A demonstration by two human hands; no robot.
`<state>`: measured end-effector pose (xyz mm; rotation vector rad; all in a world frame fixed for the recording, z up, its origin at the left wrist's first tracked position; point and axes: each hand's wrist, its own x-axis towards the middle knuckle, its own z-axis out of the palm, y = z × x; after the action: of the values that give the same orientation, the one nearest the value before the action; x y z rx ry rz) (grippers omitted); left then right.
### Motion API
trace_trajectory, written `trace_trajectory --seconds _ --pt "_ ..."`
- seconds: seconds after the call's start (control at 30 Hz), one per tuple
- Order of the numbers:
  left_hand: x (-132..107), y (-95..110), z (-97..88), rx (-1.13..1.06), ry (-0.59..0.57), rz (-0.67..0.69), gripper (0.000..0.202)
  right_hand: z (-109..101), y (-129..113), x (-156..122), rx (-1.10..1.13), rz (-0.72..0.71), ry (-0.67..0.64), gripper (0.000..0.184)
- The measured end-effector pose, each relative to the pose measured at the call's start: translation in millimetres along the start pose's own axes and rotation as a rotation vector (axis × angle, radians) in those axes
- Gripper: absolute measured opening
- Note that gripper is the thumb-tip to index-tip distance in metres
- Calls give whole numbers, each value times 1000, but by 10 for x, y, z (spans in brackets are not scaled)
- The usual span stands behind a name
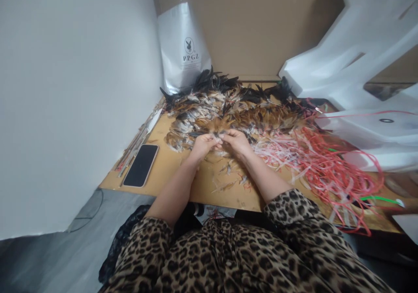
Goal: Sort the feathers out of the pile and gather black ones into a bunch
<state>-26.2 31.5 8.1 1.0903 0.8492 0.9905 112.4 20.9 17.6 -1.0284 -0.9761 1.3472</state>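
Observation:
My left hand (204, 146) and my right hand (237, 142) meet over the near edge of a large feather pile (261, 115). Both are closed in a pinch, thumb against fingers. Between the fingertips is a small feather bunch (217, 136) with pale, fluffy ends; its upper part blends into the brown feathers behind, so its full outline cannot be made out. The pile holds brown, black and whitish feathers. Below my hands, loose feather scraps (227, 168) are scattered on the tabletop (205, 188).
To the left lie a phone (141, 165) and several thin sticks (139, 141) along the wall. A silver bag (183, 49) stands behind the feathers. On the right are tangled red and white strips (329, 166) and white foam pieces (369, 53).

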Motion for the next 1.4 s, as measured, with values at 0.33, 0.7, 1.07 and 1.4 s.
trace_trajectory --seconds 0.33,0.7,1.07,1.4 --pt "-16 8 -28 145 -21 -3 20 -70 54 43 -174 -70 -18 27" --pt "-22 1 27 335 -11 30 14 -84 -33 12 -429 -182 -76 26" --pt "-32 21 -29 314 -62 27 17 -45 -85 7 -381 -189 -92 28" --pt "28 155 -154 39 216 92 23 -130 -34 92 -405 -246 23 22"
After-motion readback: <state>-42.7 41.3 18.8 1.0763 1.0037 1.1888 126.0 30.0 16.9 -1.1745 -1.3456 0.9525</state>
